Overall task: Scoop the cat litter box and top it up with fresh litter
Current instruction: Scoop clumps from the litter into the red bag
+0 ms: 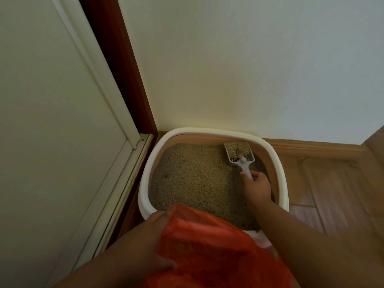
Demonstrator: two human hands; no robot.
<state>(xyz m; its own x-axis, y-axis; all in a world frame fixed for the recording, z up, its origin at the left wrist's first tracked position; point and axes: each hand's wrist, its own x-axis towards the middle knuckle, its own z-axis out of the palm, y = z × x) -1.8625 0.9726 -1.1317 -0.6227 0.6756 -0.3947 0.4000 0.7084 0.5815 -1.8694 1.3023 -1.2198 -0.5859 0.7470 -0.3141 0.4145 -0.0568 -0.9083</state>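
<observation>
A white-rimmed litter box (152,154) with tan inner walls sits on the floor in the corner, filled with brown litter (193,177). My right hand (256,187) grips the handle of a white slotted scoop (239,153), whose head is at the box's far right and holds litter with a clump in it. My left hand (145,242) holds the edge of an orange plastic bag (207,252) at the box's near side. The bag hides the box's front rim.
A cream wall stands right behind the box. A white door (52,121) with a dark red-brown frame (122,69) is on the left. Wooden floor (324,183) and a wooden skirting board run to the right of the box.
</observation>
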